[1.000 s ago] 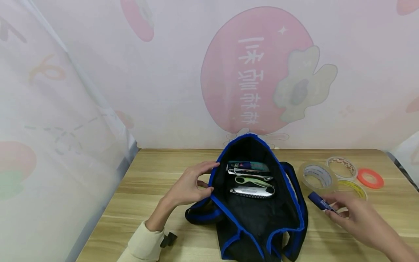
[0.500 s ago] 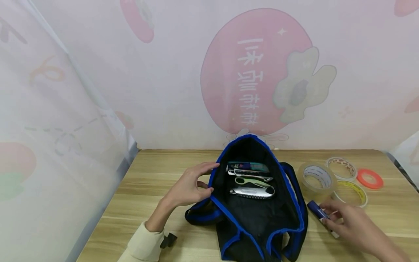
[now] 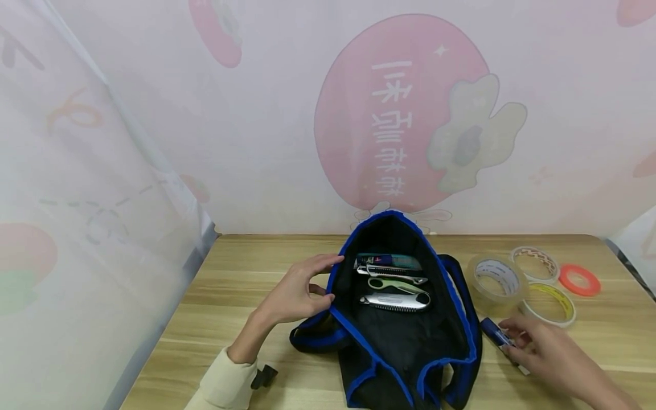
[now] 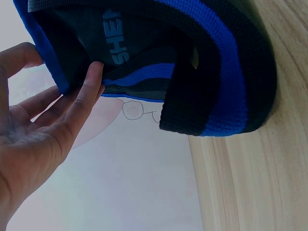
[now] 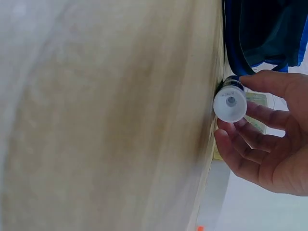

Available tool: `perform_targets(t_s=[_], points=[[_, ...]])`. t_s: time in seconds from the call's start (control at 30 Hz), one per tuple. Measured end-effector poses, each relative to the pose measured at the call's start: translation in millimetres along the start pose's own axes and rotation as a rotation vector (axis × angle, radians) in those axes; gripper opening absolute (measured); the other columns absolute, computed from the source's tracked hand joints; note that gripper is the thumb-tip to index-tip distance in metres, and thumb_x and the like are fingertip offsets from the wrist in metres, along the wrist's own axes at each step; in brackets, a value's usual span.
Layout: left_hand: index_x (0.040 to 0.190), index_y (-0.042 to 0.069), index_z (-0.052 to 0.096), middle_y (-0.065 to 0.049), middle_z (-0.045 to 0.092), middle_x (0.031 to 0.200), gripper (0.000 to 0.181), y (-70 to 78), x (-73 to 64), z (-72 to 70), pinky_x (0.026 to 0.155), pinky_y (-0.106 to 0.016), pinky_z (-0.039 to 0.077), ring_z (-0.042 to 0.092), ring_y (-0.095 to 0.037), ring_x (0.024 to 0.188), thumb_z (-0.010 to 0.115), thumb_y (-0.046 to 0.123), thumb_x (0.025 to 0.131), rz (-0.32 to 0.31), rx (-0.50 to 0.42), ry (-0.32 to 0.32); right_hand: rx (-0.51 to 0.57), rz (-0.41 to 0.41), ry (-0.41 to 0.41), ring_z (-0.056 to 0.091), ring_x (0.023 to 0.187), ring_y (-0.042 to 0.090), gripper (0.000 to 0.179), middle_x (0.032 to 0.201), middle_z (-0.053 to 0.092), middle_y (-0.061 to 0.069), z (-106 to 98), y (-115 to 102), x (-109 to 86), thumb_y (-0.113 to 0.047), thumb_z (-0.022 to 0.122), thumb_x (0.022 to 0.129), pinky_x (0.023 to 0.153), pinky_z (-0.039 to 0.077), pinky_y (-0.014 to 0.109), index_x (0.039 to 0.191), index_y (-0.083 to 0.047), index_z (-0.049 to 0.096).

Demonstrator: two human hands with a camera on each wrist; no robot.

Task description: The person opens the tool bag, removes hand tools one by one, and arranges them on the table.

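A black tool bag (image 3: 400,353) with blue edging lies with its mouth spread on the table. My left hand (image 3: 302,289) holds the left edge of that mouth; in the left wrist view its fingers (image 4: 79,106) lie against the bag's side by a wide blue-striped strap (image 4: 224,82). Inside rest a silver utility knife (image 3: 394,300), green-handled scissors (image 3: 392,284), a slim cutter (image 3: 392,272) and a blue-and-teal packaged item (image 3: 388,261). To the bag's right, my right hand (image 3: 550,350) holds a blue-capped glue stick (image 3: 496,335) at the tabletop, its white round base (image 5: 230,104) facing the right wrist camera.
Behind my right hand lie several tape rolls: a wide clear roll (image 3: 479,285), a roll with a patterned core (image 3: 550,265), one with a yellow core (image 3: 570,307) and a thin orange one (image 3: 594,283). A printed curtain (image 3: 266,142) hangs behind the wooden table (image 3: 256,256).
My right hand has lowered the glue stick a little toward me, down to the tabletop beside the bag. My left hand has stayed at the bag's edge.
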State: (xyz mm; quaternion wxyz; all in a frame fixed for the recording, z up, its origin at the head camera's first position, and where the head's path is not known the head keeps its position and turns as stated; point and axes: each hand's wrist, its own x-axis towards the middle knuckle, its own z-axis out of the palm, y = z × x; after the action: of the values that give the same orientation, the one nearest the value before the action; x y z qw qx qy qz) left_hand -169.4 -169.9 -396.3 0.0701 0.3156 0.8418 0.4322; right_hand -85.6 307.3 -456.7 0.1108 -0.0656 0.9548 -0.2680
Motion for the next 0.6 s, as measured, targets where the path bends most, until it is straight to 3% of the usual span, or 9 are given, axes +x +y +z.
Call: perform_targets(t_s=[0.33,0.6], points=[[0.159,0.005,0.050,-0.014,0.048,0.165,0.074,-0.9,0.1,0.1,0.088,-0.026,0.065,0.060,-0.042,0.140,0.074,-0.002,0.090,0.006,0.008,0.003,-0.044,-0.078,0.089,0.072,0.095,0.022,0.036,0.116,0.077,0.013,-14,-12,-2.3,-0.020,0.085,0.091,0.070,0.064,0.037,0.120,-0.001,0.075],[0.159,0.005,0.050,-0.014,0.048,0.165,0.074,-1.1,0.3,0.4,0.087,-0.025,0.065,0.060,-0.041,0.140,0.074,-0.002,0.090,0.005,0.003,0.004,-0.084,-0.172,0.210,0.074,0.094,0.027,0.039,0.116,0.077,0.015,-26,-31,-1.4,-0.017,0.088,0.088,0.068,0.062,0.033,0.121,-0.001,0.076]])
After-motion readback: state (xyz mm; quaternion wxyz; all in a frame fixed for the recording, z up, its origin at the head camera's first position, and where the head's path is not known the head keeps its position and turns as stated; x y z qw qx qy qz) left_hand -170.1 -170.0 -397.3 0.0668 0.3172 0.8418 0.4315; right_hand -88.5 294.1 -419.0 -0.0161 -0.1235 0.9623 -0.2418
